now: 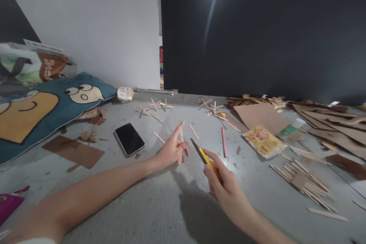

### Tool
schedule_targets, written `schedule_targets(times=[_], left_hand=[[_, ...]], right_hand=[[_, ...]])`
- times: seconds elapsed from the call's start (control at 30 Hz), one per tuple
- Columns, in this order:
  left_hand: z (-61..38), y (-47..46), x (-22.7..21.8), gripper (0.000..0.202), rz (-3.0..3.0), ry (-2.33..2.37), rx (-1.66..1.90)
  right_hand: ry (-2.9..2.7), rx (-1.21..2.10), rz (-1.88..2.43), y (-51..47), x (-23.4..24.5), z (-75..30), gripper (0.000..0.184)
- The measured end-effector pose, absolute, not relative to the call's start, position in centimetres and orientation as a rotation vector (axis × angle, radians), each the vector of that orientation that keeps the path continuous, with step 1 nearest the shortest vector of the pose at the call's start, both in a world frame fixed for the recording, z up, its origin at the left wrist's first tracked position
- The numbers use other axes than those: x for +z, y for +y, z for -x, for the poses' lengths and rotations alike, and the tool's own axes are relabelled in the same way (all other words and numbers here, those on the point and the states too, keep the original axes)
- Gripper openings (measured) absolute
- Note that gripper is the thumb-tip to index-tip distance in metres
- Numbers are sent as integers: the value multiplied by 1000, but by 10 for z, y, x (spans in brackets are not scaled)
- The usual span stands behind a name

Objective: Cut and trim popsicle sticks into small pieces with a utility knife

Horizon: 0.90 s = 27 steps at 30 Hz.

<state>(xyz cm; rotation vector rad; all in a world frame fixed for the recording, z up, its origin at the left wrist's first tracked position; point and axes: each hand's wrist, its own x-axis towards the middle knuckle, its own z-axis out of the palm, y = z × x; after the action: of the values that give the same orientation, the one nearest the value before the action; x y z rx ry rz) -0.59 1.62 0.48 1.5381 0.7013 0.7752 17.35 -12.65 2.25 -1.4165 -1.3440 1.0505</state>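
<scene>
My right hand (pixel 225 187) is closed round a yellow utility knife (pixel 206 159), whose dark blade end points up and left over the grey surface (pixel 160 206). My left hand (pixel 171 148) reaches in from the left with its index finger stretched forward and the other fingers curled; a thin wooden stick (pixel 181 135) stands up between those fingers, apparently pinched. The knife tip is a short way right of my left hand. More loose wooden sticks (pixel 194 131) lie just beyond both hands.
A black phone (pixel 129 138) lies left of my left hand. A red pencil (pixel 223 142), a yellow packet (pixel 263 141), cardboard sheets (pixel 261 116) and a stick pile (pixel 303 181) are to the right. A blue cartoon cushion (pixel 42 110) lies far left.
</scene>
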Motion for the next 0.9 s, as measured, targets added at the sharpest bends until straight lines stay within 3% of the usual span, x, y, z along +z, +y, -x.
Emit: schedule_targets(times=[0.37,0.47,0.63,0.9], left_hand=[[11,6,10,87,-1614,684,679],[12,1,14,80,-1828,729,609],[11,-9,20,67,-2356,540,423],[7,-4,19,70,-2377,567,392]], right_hand=[[-1197,1176,1364,-126,2,-168,74],[-1121,1071,1300,-127,1,-166,65],[-1069,958,1221,-124,-3,-170,32],[-1025,916,1163,-122,-3,-173,24]])
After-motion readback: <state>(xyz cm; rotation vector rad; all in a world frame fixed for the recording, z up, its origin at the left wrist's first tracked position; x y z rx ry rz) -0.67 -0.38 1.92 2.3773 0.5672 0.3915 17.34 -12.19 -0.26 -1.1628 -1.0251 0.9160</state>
